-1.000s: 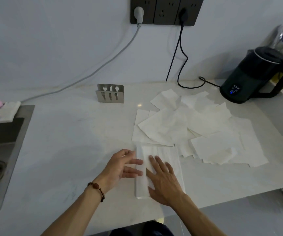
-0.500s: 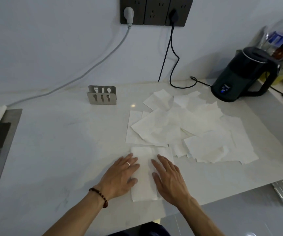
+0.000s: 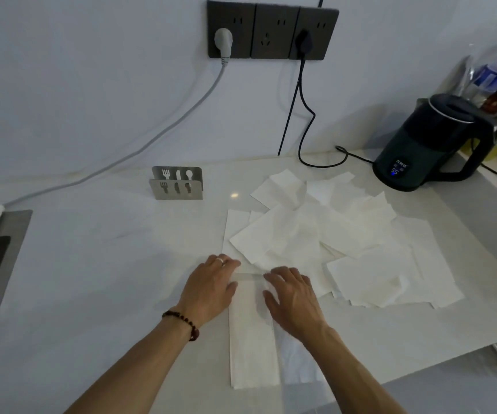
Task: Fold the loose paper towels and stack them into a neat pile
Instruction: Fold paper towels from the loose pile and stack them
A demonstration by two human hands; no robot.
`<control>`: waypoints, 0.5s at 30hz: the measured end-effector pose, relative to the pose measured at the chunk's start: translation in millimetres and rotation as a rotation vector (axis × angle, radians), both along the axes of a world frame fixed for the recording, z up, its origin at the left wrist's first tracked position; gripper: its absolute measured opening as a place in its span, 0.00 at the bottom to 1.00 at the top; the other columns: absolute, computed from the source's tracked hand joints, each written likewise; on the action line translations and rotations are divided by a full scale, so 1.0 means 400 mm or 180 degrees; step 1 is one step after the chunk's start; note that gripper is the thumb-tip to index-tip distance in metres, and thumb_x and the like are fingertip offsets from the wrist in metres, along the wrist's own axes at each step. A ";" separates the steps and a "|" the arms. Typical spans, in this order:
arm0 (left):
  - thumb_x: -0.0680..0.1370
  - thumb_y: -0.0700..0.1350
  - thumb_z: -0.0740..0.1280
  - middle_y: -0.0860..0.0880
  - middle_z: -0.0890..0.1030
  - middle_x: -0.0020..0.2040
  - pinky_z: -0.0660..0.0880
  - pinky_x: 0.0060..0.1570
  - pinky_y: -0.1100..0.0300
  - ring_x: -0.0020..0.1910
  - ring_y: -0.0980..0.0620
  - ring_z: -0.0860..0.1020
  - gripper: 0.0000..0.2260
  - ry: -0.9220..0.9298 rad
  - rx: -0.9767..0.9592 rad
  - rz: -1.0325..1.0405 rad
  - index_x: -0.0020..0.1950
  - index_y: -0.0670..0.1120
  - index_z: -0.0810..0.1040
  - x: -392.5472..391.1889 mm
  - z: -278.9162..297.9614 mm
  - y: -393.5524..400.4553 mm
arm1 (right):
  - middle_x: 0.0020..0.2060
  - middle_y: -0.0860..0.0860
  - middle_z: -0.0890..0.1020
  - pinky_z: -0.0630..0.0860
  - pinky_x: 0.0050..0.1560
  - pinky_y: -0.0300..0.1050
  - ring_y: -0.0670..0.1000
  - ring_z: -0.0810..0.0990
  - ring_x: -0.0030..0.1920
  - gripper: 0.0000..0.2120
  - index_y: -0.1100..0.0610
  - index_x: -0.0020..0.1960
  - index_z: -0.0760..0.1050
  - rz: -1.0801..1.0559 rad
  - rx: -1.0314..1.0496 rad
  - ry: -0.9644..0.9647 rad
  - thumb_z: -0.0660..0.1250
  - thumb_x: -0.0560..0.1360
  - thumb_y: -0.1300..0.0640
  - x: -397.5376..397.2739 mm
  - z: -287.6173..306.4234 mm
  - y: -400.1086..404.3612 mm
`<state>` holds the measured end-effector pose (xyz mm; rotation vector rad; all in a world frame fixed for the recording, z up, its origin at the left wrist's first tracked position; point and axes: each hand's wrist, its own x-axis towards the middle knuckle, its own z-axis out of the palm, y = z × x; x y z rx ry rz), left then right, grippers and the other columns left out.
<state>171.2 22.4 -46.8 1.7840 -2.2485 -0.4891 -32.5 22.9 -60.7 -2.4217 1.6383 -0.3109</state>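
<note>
Bare forearms, no sleeves in sight. On the left hand [image 3: 211, 289] there's a pale ring [image 3: 220, 260] on one finger, and a bracelet of dark reddish-brown beads [image 3: 183, 322] circles that wrist. The right hand [image 3: 293, 300] wears nothing.

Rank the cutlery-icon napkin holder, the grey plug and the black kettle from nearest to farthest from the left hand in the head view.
From the left hand:
1. Napkin holder, straight behind it on the counter.
2. Grey plug, up on the wall socket.
3. Black kettle, far right corner.
</note>
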 end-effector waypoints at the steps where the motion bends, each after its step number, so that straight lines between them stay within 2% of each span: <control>1: 0.80 0.46 0.62 0.50 0.70 0.69 0.68 0.62 0.58 0.68 0.51 0.67 0.20 -0.0033 -0.0079 0.0068 0.72 0.48 0.67 -0.004 0.000 -0.031 | 0.51 0.51 0.82 0.78 0.46 0.50 0.55 0.80 0.50 0.15 0.55 0.56 0.79 -0.0060 -0.0018 -0.0028 0.71 0.70 0.56 0.012 0.007 -0.038; 5: 0.79 0.44 0.65 0.48 0.66 0.75 0.63 0.69 0.56 0.75 0.49 0.60 0.24 -0.0450 -0.0168 0.0034 0.74 0.48 0.66 -0.024 -0.014 -0.121 | 0.55 0.52 0.81 0.74 0.53 0.50 0.56 0.78 0.54 0.18 0.56 0.65 0.74 -0.0313 0.0229 -0.0033 0.65 0.75 0.58 0.044 0.034 -0.132; 7: 0.77 0.44 0.68 0.46 0.69 0.73 0.63 0.70 0.53 0.75 0.46 0.61 0.21 -0.0602 -0.0104 -0.0178 0.70 0.48 0.72 -0.032 -0.036 -0.158 | 0.56 0.51 0.80 0.72 0.55 0.50 0.56 0.76 0.56 0.21 0.55 0.70 0.68 -0.0423 0.0430 -0.0083 0.61 0.76 0.58 0.046 0.028 -0.156; 9: 0.74 0.44 0.71 0.46 0.79 0.62 0.70 0.64 0.53 0.67 0.45 0.73 0.13 -0.0647 -0.0107 -0.0356 0.59 0.47 0.82 -0.038 -0.049 -0.181 | 0.59 0.50 0.79 0.71 0.59 0.50 0.55 0.75 0.58 0.24 0.54 0.73 0.63 -0.0511 0.0685 -0.0235 0.60 0.77 0.59 0.043 0.018 -0.166; 10: 0.72 0.43 0.73 0.48 0.83 0.51 0.74 0.56 0.55 0.57 0.47 0.78 0.07 -0.0671 -0.0233 -0.0379 0.50 0.48 0.85 -0.037 -0.051 -0.188 | 0.60 0.50 0.79 0.71 0.60 0.50 0.55 0.75 0.59 0.25 0.53 0.74 0.62 -0.0549 0.0768 -0.0340 0.59 0.77 0.59 0.042 0.014 -0.167; 11: 0.69 0.41 0.75 0.50 0.83 0.42 0.76 0.48 0.57 0.46 0.49 0.80 0.04 -0.0643 -0.0346 -0.0364 0.42 0.48 0.85 -0.033 -0.054 -0.195 | 0.61 0.50 0.78 0.71 0.60 0.50 0.55 0.75 0.58 0.26 0.53 0.74 0.61 -0.0587 0.0800 -0.0443 0.58 0.77 0.60 0.039 0.010 -0.168; 12: 0.68 0.39 0.76 0.51 0.82 0.37 0.76 0.43 0.58 0.40 0.50 0.80 0.04 -0.0553 -0.0402 -0.0310 0.38 0.48 0.85 -0.032 -0.057 -0.201 | 0.61 0.50 0.79 0.72 0.59 0.49 0.55 0.75 0.58 0.26 0.52 0.75 0.61 -0.0614 0.0791 -0.0533 0.58 0.77 0.61 0.036 0.006 -0.173; 13: 0.69 0.38 0.75 0.51 0.82 0.35 0.76 0.41 0.58 0.37 0.50 0.79 0.05 -0.0400 -0.0399 -0.0228 0.37 0.48 0.85 -0.030 -0.056 -0.202 | 0.60 0.50 0.79 0.72 0.58 0.49 0.55 0.75 0.57 0.26 0.51 0.75 0.61 -0.0597 0.0774 -0.0573 0.57 0.78 0.63 0.035 0.005 -0.175; 15: 0.74 0.39 0.70 0.49 0.83 0.38 0.76 0.43 0.57 0.40 0.49 0.79 0.05 -0.0090 -0.0428 -0.0056 0.42 0.46 0.85 -0.028 -0.054 -0.201 | 0.59 0.50 0.79 0.73 0.56 0.48 0.54 0.75 0.55 0.28 0.50 0.76 0.60 -0.0502 0.0740 -0.0556 0.56 0.77 0.65 0.035 0.004 -0.186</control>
